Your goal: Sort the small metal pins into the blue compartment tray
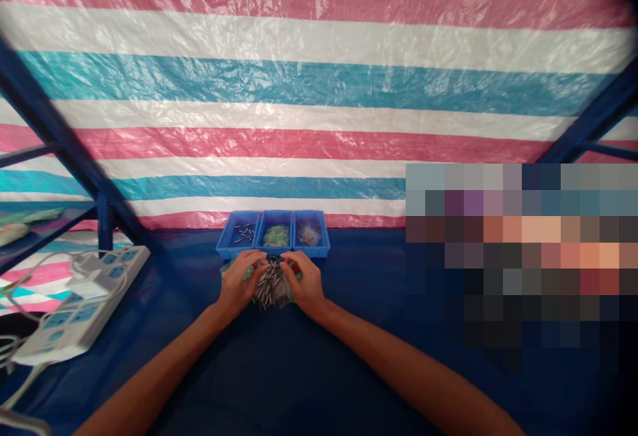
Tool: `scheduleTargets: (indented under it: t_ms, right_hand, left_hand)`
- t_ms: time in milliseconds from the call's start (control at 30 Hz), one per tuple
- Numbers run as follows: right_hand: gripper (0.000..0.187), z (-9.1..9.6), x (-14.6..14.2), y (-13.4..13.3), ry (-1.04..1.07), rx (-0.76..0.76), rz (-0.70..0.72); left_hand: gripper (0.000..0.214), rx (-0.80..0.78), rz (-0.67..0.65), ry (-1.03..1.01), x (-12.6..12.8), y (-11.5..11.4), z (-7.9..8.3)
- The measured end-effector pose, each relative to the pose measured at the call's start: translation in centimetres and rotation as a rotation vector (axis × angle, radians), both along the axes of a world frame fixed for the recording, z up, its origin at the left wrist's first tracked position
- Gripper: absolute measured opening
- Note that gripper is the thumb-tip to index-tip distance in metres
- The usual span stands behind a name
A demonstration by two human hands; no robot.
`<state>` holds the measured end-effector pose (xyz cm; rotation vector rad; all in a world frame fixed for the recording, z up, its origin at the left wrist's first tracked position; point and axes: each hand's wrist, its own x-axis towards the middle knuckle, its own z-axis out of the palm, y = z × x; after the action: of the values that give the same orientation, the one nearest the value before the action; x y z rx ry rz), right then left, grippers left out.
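Observation:
A pile of small metal pin-like pieces (270, 284) lies on the dark blue tabletop (272, 369) between my hands. My left hand (242, 281) is over the pile's left side, fingers curled in and thumb near the fingertips. Opposite it, my right hand (306, 284) has its thumb and forefinger pinched together at the right side. Whatever is between either hand's fingertips is too small to make out. Green pieces show partly beneath my left hand, and clear plastic (285, 292) lies beside my right.
Just behind the pile stand three joined blue bins: the left bin (224, 242) holds metal pins, the middle bin (277, 215) green pieces, the right bin (323, 240) clear plastic. A white power strip (74, 343) with cables lies left. Pixelation covers the right side.

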<state>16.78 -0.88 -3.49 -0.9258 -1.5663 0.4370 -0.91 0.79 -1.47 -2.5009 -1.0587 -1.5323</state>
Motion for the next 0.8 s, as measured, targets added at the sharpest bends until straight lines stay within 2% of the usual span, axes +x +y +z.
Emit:
scheduleTargets:
  t_ms: [267,533,800]
  right_hand:
    - [0.015,0.23,0.02,0.08,-0.038,0.05,0.047]
    - [0.015,0.12,-0.08,0.22,-0.076,0.036,0.047]
    - [0.021,0.6,0.05,0.08,-0.057,0.017,0.006]
  left_hand:
    - [0.019,0.018,0.088,-0.001,0.12,0.13,0.62]
    - [0.019,-0.01,0.076,-0.002,-0.05,0.16,0.33]
    - [0.022,-0.166,0.05,0.016,-0.09,-0.04,0.64]
